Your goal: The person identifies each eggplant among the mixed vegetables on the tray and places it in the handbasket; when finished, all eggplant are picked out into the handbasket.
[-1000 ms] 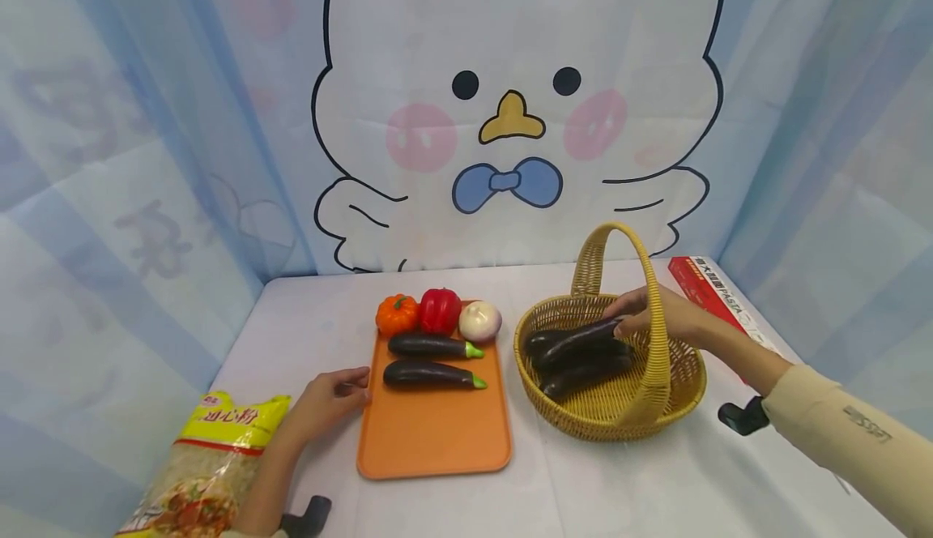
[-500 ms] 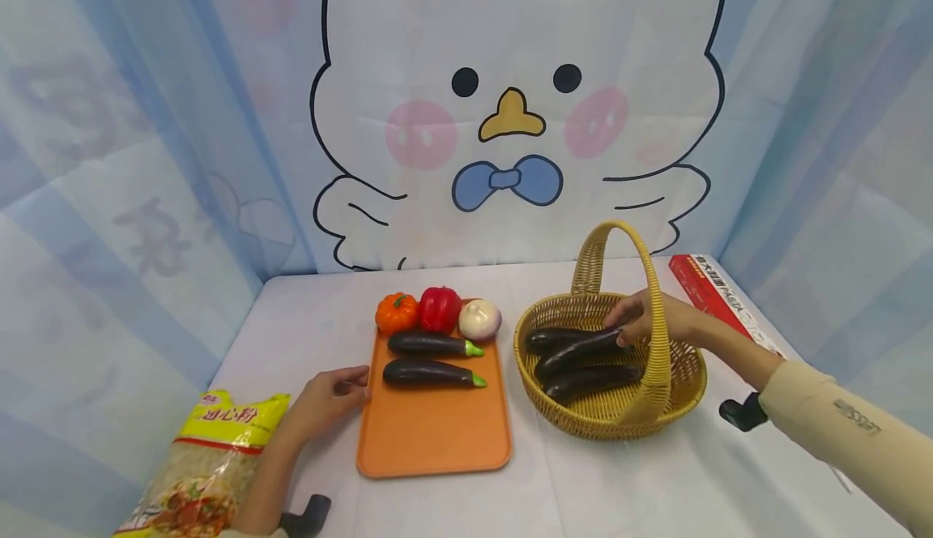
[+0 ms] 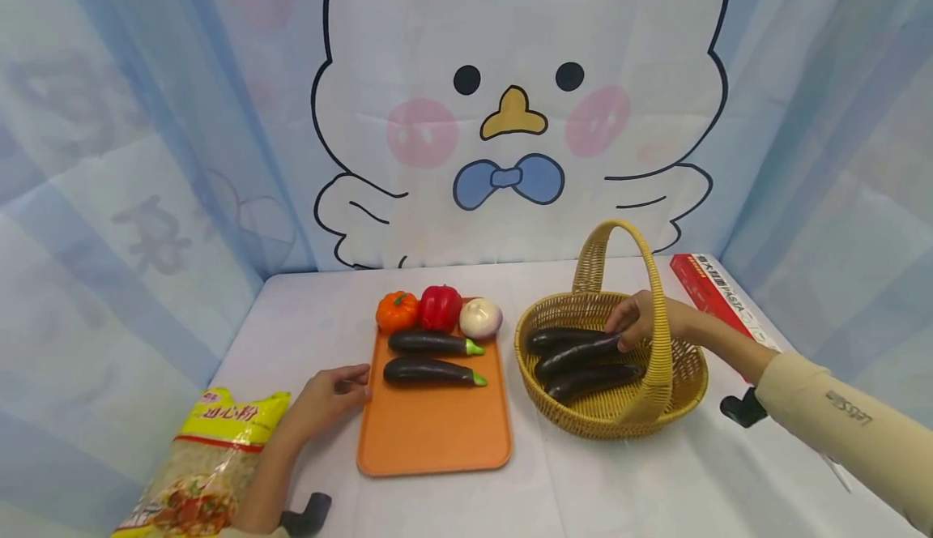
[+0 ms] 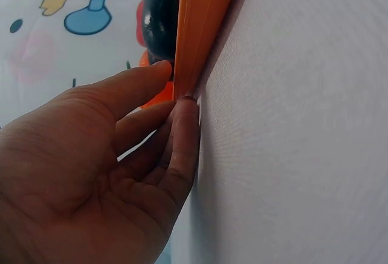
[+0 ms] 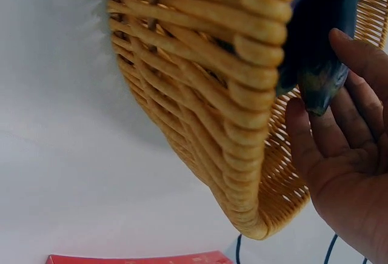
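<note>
Three dark eggplants lie in the yellow wicker basket [image 3: 557,416]. My right hand [image 3: 641,319], reaching in past the basket handle, holds the right end of the middle eggplant [image 3: 576,356]; in the right wrist view the thumb and fingers of the hand [image 5: 357,136] are around the tip of the eggplant [image 5: 324,82]. On the orange tray [image 3: 437,433] two eggplants [image 3: 426,343] with green stems lie one in front of the other. My left hand [image 3: 324,404] rests on the table, relaxed fingertips touching the tray's left edge [image 4: 197,39].
At the tray's back are an orange pumpkin [image 3: 398,312], a red pepper [image 3: 440,308] and a white-purple round vegetable [image 3: 480,318]. A yellow-topped food bag [image 3: 211,461] lies by my left forearm. Behind my right forearm is a red pasta box [image 3: 717,295].
The held eggplant has come down onto the others in the basket, my right hand lowering slightly with it. The front basket eggplant has shifted a little to the right. My left hand stays still.
</note>
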Available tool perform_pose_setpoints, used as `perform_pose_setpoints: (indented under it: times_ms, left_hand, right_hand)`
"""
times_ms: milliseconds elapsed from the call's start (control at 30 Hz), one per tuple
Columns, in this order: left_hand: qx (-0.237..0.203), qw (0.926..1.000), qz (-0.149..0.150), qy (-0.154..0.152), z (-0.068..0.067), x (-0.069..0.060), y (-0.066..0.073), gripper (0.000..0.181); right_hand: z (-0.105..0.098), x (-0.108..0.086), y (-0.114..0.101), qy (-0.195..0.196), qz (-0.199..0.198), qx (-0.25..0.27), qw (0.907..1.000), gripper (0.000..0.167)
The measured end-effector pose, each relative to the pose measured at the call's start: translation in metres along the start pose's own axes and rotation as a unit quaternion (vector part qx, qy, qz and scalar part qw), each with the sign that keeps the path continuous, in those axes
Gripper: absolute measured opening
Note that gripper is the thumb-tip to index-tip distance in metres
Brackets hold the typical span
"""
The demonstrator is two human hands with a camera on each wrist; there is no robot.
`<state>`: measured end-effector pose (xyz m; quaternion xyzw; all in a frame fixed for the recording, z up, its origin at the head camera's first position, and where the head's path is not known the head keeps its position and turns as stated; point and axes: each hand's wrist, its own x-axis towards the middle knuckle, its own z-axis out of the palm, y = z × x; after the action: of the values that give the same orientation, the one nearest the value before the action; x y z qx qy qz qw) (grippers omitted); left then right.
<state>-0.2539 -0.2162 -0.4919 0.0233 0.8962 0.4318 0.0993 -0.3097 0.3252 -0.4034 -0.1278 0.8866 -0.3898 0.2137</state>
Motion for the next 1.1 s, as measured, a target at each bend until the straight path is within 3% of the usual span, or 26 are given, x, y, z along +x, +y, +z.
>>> perform_pose_setpoints:
  times_ms: [633, 1100]
  left_hand:
    - [0.006, 0.9999, 0.008, -0.003, -0.001, 0.0, 0.001, 0.05]
    - [0.006, 0.9999, 0.011, -0.003, -0.001, -0.001, 0.001, 0.051]
  right_hand:
    - [0.011, 0.004, 0.021, -0.003, -0.011, 0.014, 0.9998, 0.026]
    - [0.015, 0.009, 0.038, 0.016, -0.053, -0.009, 0.9984, 0.023]
